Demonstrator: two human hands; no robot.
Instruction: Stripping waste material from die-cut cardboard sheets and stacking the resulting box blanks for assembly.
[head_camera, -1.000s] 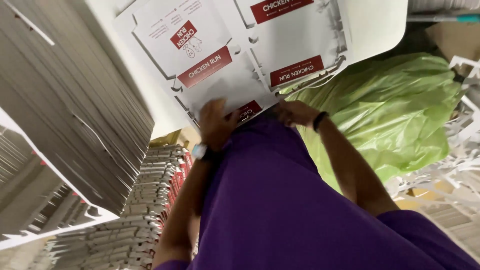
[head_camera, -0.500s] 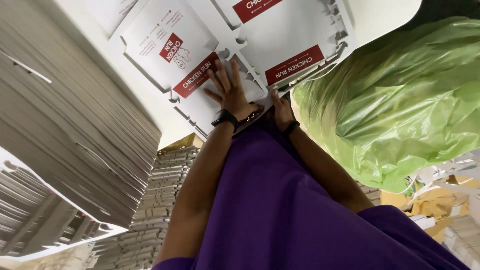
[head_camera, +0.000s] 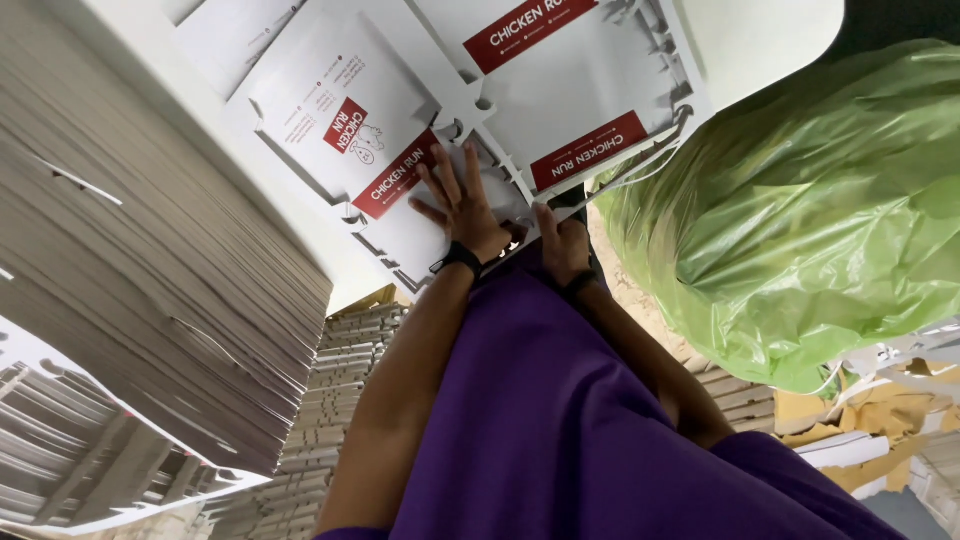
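On the flat white die-cut carton sheet (head_camera: 420, 130), the left hand (head_camera: 462, 205) is laid palm down, fingers spread wide over a red-banded panel. The right hand (head_camera: 563, 245) is pressed against the sheet's near edge; its grip cannot be told. Dark wristbands are worn on both wrists. A tall stack of flat cardboard (head_camera: 140, 290) is seen at left, a green plastic bag (head_camera: 810, 210) at right.

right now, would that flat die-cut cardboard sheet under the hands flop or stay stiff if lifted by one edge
The die-cut cardboard sheet looks thin and broad, so it would probably sag somewhat, not stay rigid. Its cut slots and tabs likely bend or tear easily. Both the left hand and right hand press on it, and it probably feels light.
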